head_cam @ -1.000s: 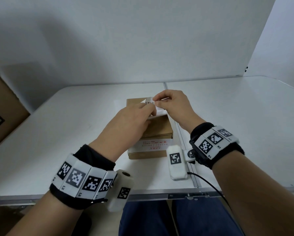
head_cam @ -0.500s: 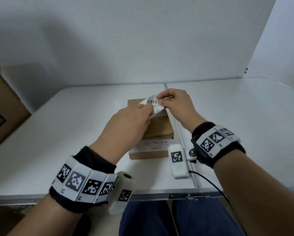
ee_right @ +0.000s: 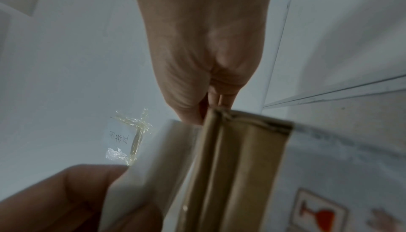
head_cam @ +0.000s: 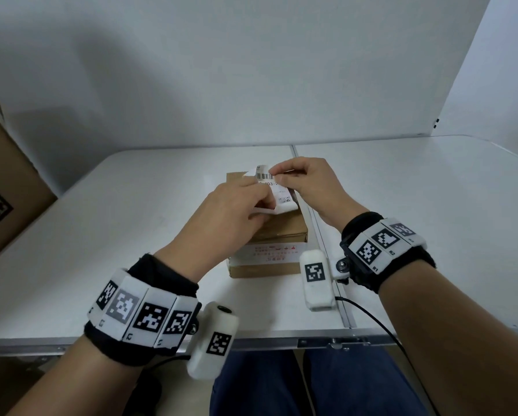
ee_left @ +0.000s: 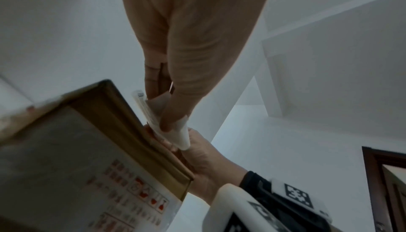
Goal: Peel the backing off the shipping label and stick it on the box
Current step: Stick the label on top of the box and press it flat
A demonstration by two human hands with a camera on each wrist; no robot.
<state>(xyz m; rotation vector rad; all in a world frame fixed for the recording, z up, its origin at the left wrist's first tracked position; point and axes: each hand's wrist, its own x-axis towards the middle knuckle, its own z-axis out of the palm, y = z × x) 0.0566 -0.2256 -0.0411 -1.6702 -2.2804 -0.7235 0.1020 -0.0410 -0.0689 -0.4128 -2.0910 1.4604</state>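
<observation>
A small brown cardboard box (head_cam: 281,232) sits mid-table, with a white red-printed sticker across its near face (head_cam: 272,252). Just above its top, both hands hold the white shipping label (head_cam: 277,192), whose barcode end curls upward. My right hand (head_cam: 305,187) pinches the label's upper edge by the barcode. My left hand (head_cam: 233,211) grips the lower part and the white backing (head_cam: 269,210) beneath it. The left wrist view shows the label (ee_left: 151,117) pinched between thumb and fingers beside the box (ee_left: 87,148). In the right wrist view the box edge (ee_right: 230,166) hides my right hand's fingertips.
The white folding table (head_cam: 416,220) has a seam running just right of the box. A large brown carton (head_cam: 2,187) stands at the left edge. Crumpled clear tape (ee_right: 134,131) with handwriting lies on the table beyond the box. White walls close off the back.
The label has peeled further: its barcode end has lifted and curled up under my right hand's pinch, showing more print. My left hand has slid slightly toward me along the backing.
</observation>
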